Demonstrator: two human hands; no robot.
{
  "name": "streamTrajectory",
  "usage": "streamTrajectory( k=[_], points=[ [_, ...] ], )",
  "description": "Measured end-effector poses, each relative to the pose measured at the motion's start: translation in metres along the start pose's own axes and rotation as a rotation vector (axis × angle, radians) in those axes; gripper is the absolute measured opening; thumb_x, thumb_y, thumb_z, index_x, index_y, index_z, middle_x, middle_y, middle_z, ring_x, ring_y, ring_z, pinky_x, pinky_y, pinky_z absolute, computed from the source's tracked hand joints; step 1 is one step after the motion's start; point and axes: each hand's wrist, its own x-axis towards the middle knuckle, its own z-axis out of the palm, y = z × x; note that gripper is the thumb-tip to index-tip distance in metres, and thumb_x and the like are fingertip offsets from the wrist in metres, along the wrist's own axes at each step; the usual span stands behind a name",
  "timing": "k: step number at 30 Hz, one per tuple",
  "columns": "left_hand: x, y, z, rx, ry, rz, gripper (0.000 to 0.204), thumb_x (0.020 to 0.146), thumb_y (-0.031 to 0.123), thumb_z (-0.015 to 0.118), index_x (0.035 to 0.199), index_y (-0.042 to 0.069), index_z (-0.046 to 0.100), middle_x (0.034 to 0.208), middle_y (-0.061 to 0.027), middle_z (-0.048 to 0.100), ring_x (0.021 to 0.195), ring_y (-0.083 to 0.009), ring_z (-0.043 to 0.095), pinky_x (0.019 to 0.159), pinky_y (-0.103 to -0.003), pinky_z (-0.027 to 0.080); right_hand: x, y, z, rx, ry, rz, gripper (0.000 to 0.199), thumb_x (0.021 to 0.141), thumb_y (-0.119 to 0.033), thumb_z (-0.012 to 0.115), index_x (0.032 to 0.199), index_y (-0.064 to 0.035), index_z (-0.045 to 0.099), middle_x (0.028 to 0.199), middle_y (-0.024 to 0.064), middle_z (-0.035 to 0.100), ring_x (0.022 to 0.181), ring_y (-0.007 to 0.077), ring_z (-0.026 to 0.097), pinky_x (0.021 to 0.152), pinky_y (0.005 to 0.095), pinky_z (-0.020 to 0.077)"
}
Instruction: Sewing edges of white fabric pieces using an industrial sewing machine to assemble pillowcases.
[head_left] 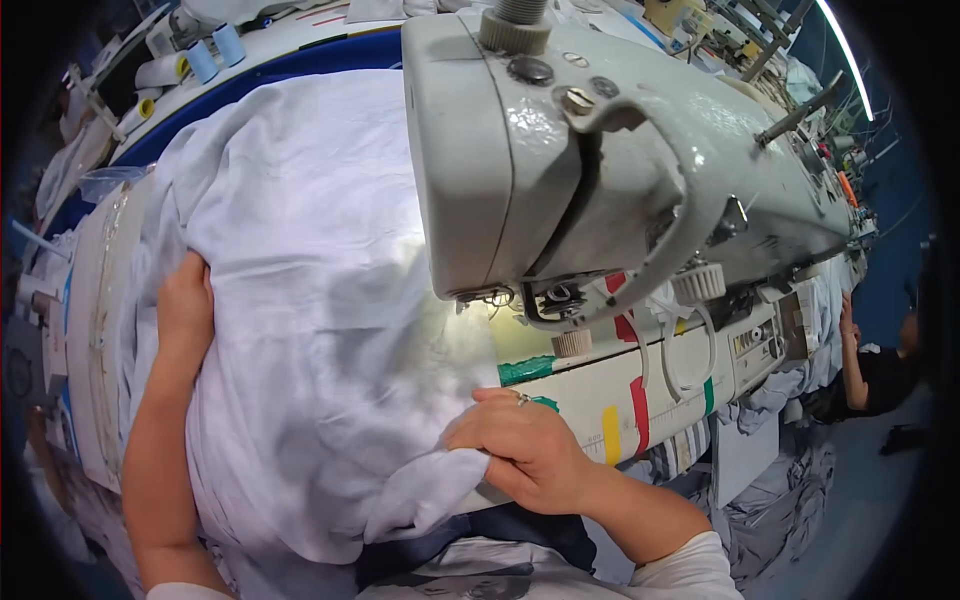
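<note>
A large piece of white fabric (310,290) lies spread over the sewing table and hangs down toward me at the front. At its left side my left hand (186,305) is closed on a fold of it, the fingertips hidden in the cloth. My right hand (525,450), with a ring on one finger, pinches the fabric's near right edge between thumb and fingers. Above and to the right stands a grey-white sewing machine (560,150). Its needle area is over the fabric's right edge, and the needle itself cannot be made out.
Coloured tape strips (640,415) mark the machine bed's front. Light-blue thread cones (215,52) stand at the back left. Piles of grey cloth (780,500) lie at the lower right. Another person (875,370) is at the far right.
</note>
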Motion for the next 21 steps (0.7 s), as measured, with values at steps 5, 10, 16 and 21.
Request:
streamTrajectory(
  k=[5,10,16,21],
  points=[
    [0.098,-0.003,0.033,0.155,0.181,0.061,0.025,0.092,0.019,0.044,0.098,0.001,0.059,0.093,-0.0283,0.064,0.085,-0.0484,0.061,0.075,-0.057,0.046,0.014,0.005,-0.003,-0.034,0.02,-0.01,0.013,0.083,-0.006,0.059,0.094,-0.0069,0.065,0.091,0.0052,0.068,0.088,0.027,0.065,0.097,0.0473,0.0412],
    [0.173,0.007,0.036,0.151,0.292,0.03,0.028,0.092,0.023,0.045,0.098,0.0,0.06,0.097,-0.0286,0.065,0.091,-0.0482,0.061,0.083,-0.054,0.047,0.01,-0.006,0.003,-0.117,0.01,0.007,0.014,0.08,-0.007,0.063,0.094,-0.0071,0.065,0.092,0.0064,0.067,0.09,0.028,0.064,0.098,0.0488,0.042],
    [0.05,0.028,-0.062,-0.181,-0.289,0.097,0.087,0.081,0.035,0.073,0.148,0.002,0.027,0.147,-0.0246,0.036,0.135,-0.0321,0.037,0.112,-0.037,0.028,-0.107,-0.045,0.044,-0.38,0.225,0.038,0.028,0.07,-0.006,0.073,0.097,-0.0046,0.067,0.105,0.015,0.065,0.096,0.0311,0.064,0.094,0.0449,0.046],
    [-0.181,-0.035,-0.098,-0.115,-0.158,-0.136,0.084,0.075,0.015,0.072,0.143,-0.006,0.027,0.142,-0.0218,0.04,0.13,-0.032,0.041,0.109,-0.037,0.031,-0.13,-0.011,0.105,0.496,0.323,0.685,0.052,0.074,-0.011,0.08,0.118,0.0014,0.057,0.117,0.0117,0.063,0.111,0.0242,0.058,0.098,0.0352,0.0441]
  ],
)
